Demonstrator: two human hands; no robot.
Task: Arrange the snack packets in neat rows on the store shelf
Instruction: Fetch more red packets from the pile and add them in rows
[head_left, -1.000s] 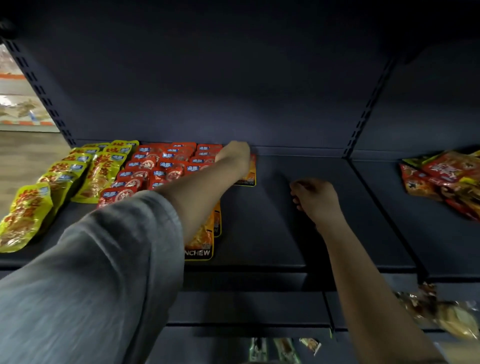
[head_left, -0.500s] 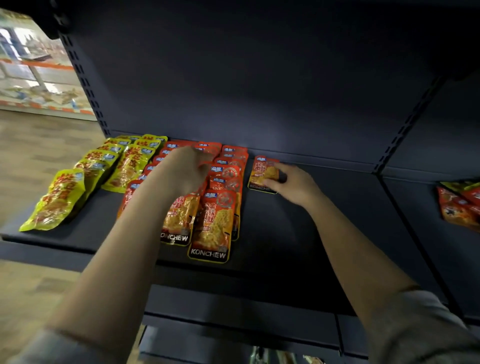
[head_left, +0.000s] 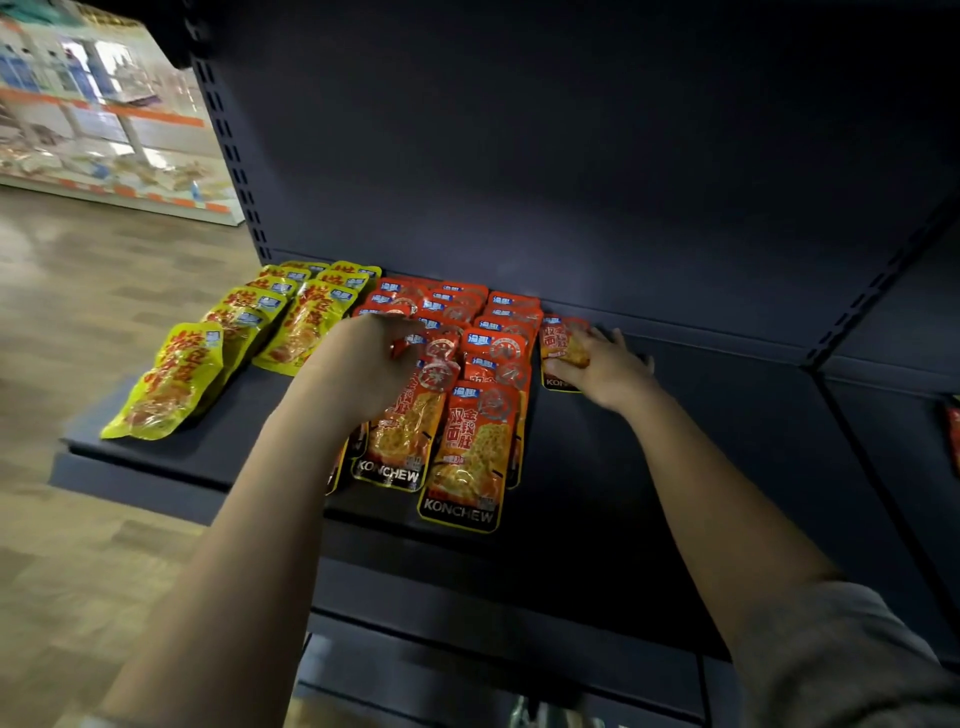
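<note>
Snack packets cover the left part of the dark shelf (head_left: 649, 467). Yellow packets (head_left: 171, 382) lie in two overlapping rows at the far left, the nearest one reaching almost to the shelf's front edge. Just beside them, red packets (head_left: 467, 452) run in overlapping rows from the back panel (head_left: 571, 156) toward the front, and the two nearest show the word KONCHEW along their bottom edges.

The person's left hand (head_left: 363, 369) lies over the leftmost red row, fingers curled down among the packets; it seems to pinch a packet's top edge, though the hand hides the contact and I cannot tell for sure. The right hand (head_left: 602, 369) rests on a single red packet (head_left: 563, 345) that lies apart from the rows, just to their right near the back of the shelf. Its fingers are spread fairly straight over the packet's lower half, the thumb against the near edge, pressing it flat rather than clamping it.

Off to the right, past the slotted upright (head_left: 878, 291), the edge of another red packet (head_left: 953, 436) shows on the neighbouring shelf. A wooden floor (head_left: 104, 291) stretches away on the left.
</note>
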